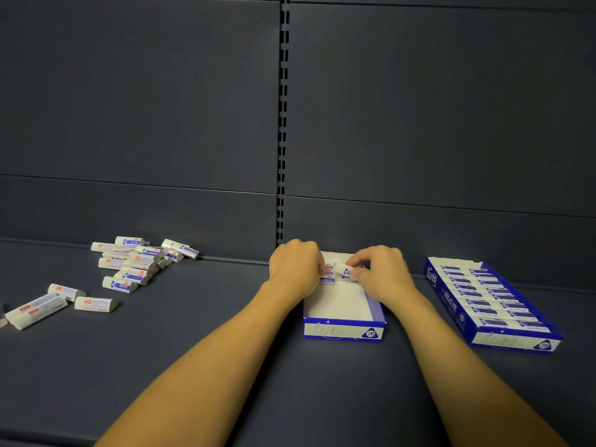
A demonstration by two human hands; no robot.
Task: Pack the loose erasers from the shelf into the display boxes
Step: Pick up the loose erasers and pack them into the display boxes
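Fingers of the right hand (382, 274) pinch one eraser (344, 271) over the far end of the open display box (344, 330); the left hand (295, 269) presses the erasers already laid there, its fingertips hidden. Best to lower it flat, tight against that row. At 3 o'clock sits a full box (490, 304); toward 9 and 10 o'clock the loose erasers (135, 266) wait on the shelf (200, 317).

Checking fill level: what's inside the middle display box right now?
The middle display box holds a few erasers at its far end; the near part is bare white floor. Left hand and right hand cover the rest.
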